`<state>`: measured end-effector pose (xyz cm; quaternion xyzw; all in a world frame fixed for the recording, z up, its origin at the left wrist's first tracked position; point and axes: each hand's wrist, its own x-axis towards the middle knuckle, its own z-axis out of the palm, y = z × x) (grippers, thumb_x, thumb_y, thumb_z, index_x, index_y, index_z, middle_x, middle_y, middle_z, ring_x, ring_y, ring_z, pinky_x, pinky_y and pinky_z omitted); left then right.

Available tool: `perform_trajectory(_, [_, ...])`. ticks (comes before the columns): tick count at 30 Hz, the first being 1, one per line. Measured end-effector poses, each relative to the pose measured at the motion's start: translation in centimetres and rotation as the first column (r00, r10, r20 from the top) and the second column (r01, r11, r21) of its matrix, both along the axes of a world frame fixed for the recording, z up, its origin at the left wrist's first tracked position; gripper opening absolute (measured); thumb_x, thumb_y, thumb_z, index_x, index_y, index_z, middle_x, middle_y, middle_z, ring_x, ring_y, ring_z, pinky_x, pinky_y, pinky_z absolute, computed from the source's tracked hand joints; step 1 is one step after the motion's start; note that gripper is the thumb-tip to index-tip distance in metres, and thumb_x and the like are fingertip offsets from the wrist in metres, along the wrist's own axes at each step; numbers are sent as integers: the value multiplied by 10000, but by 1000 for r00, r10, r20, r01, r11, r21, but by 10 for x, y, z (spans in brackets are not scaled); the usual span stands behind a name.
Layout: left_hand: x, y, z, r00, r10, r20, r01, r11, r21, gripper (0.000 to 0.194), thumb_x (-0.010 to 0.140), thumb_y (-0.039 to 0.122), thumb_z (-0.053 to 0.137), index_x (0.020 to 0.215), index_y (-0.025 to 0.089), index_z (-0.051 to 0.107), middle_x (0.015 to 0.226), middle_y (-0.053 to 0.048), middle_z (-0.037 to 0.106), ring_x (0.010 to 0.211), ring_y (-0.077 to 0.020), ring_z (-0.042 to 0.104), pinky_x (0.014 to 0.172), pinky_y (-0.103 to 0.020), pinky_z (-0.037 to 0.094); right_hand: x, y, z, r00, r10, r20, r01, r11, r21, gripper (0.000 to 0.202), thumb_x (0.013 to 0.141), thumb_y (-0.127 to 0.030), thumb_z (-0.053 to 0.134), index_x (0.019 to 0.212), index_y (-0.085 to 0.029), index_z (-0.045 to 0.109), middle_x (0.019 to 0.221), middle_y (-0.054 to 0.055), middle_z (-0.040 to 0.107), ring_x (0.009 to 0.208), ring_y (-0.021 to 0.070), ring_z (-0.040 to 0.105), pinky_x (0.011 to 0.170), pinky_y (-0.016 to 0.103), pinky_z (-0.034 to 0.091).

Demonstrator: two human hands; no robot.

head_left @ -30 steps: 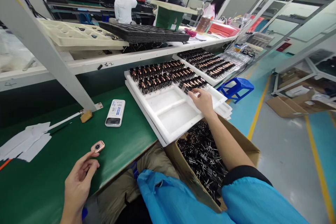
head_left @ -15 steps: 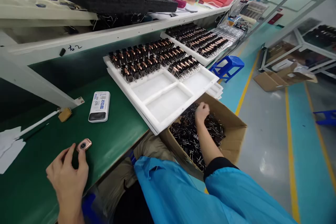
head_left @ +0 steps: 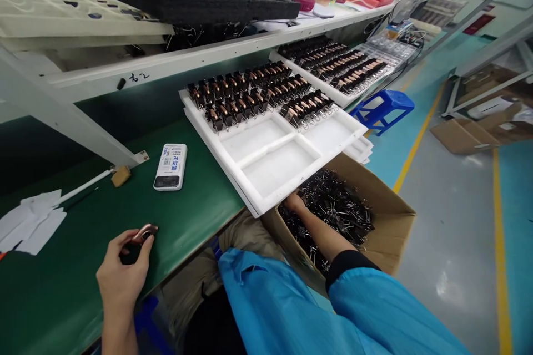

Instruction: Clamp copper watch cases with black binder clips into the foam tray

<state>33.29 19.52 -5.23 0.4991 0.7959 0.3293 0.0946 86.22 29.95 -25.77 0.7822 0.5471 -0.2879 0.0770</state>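
Observation:
My left hand (head_left: 125, 260) pinches a small rose-gold part with a dark round face (head_left: 144, 233) between thumb and fingers, just above the green tabletop (head_left: 200, 199). My right hand (head_left: 295, 203) reaches into a cardboard box (head_left: 385, 233) full of black binder clips (head_left: 345, 205). Its fingers are hidden behind the corner of the white tray (head_left: 266, 205), so what they hold does not show. In that tray stand rows of binder clips clamped on copper-coloured parts (head_left: 245, 102); its near compartments are bare.
A white power bank (head_left: 170, 166) lies on the table beside white paper pieces (head_left: 37, 222). A second filled tray (head_left: 341, 97) sits farther back. The white shelf edge (head_left: 187, 52) runs above the table. A blue stool (head_left: 385, 108) stands on the floor beyond the box.
My right hand has moved left and toward me within the box, passing under the tray's edge. My left hand has tilted the rose-gold part. The whole view has shifted slightly.

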Motion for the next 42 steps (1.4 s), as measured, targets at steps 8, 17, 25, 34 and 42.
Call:
perform_trajectory(8, [2,0,3,993,-34,114,24,996,84,563,826,569,712,1298,262,702,988,-54,704,856,-246,626,835,-391,544,58,-29,67,979,-139,-150,140,990,1,167,997,-291,653,1062,-139,677,988,52,685,885,192,667,841,371,563])
perform_trajectory(17, [2,-2,1,995,-10,99,6,999,47,505,829,576,707,1240,283,726,1056,-47,722,880,-264,634,798,-407,555,57,-72,170,774,-131,-619,188,982,28,215,814,-266,544,868,-137,707,821,63,673,770,191,594,782,315,508])
perform_trajectory(25, [4,0,2,989,-104,101,89,986,143,384,862,499,702,1158,259,748,1077,-46,732,897,-245,649,864,-398,546,-1,-91,229,659,24,-752,145,977,158,487,952,-582,584,796,-150,745,744,52,629,727,193,540,752,323,436])
perform_trajectory(34, [14,-2,6,683,-207,701,31,966,255,410,850,419,767,1162,158,714,1102,-116,746,926,-209,724,794,-298,585,-132,-113,237,135,-144,-980,-247,953,-174,488,765,-419,894,1137,-233,639,883,37,664,763,187,604,665,285,440])
perform_trajectory(42, [23,-10,4,501,-227,835,9,966,257,410,809,378,829,1136,151,729,1038,-124,773,828,-176,714,686,-255,570,-278,-55,214,-133,-79,-988,-108,992,-65,497,834,-633,741,984,-160,703,600,-1,567,442,117,413,439,254,281])
